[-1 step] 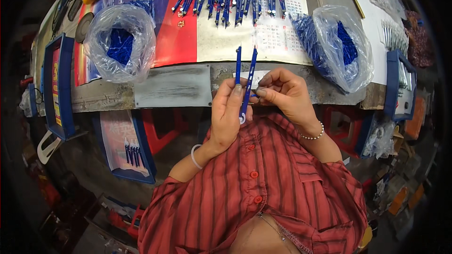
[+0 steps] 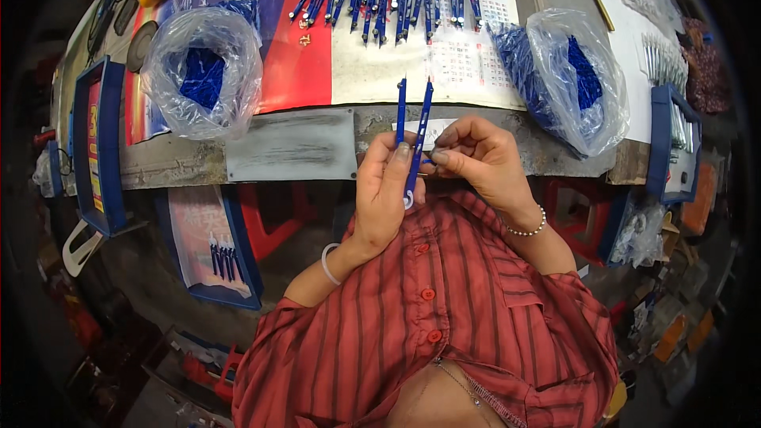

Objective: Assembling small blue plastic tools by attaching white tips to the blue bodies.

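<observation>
My left hand (image 2: 384, 186) is closed around what looks like a blue drawing compass (image 2: 418, 143). Its two slim legs point away from me, slightly apart, with thin tips at the far ends. A whitish rounded end shows below my fingers. Close by on the right, my right hand (image 2: 483, 162) pinches thumb and finger together beside the legs. A small blue bit (image 2: 429, 162) shows at those fingertips, but I cannot make out what they grip. Farther off, several similar blue compasses (image 2: 380, 0) with pale heads lie in a row on the sheet.
Clear plastic bags of blue parts stand left (image 2: 238, 99) and right (image 2: 547, 103) on the bench. A grey plate (image 2: 289, 145) lies along its front edge. Blue trays hang at left (image 2: 115, 147) and right (image 2: 659, 147). An open drawer (image 2: 194, 242) holds several compasses.
</observation>
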Demonstrator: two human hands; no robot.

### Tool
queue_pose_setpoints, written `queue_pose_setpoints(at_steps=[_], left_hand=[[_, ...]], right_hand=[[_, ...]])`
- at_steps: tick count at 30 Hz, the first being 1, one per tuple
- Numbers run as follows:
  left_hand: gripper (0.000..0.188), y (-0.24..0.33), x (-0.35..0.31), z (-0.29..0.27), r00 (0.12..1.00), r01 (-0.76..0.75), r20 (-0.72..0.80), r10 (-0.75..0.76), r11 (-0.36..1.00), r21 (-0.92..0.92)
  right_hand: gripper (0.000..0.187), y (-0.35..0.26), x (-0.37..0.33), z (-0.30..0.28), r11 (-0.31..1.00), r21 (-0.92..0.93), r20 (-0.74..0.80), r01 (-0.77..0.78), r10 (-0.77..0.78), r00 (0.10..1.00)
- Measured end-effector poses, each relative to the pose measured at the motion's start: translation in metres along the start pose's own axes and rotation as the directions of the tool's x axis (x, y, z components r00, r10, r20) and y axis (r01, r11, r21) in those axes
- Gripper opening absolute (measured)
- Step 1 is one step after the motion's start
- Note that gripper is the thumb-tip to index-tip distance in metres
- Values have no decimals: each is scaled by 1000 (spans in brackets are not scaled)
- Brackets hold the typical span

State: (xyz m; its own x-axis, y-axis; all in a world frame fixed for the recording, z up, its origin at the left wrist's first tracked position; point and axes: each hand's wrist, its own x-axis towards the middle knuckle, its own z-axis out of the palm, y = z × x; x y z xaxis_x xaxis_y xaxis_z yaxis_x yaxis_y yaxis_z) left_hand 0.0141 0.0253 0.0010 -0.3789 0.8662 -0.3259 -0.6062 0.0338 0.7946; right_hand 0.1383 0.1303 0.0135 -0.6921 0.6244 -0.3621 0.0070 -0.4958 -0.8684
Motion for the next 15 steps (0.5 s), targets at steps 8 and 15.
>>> queue_pose_setpoints(at_steps=[8,15], left_hand=[[22,-2,-3,-2,999,-9,47,5,996,92],[33,2,-4,-1,998,-4,62,-2,995,98]], right_hand=[[24,-10,-8,-4,907,-403,130,122,-75,989],[32,-26,-13,6,982,-158,-59,106,-117,991]])
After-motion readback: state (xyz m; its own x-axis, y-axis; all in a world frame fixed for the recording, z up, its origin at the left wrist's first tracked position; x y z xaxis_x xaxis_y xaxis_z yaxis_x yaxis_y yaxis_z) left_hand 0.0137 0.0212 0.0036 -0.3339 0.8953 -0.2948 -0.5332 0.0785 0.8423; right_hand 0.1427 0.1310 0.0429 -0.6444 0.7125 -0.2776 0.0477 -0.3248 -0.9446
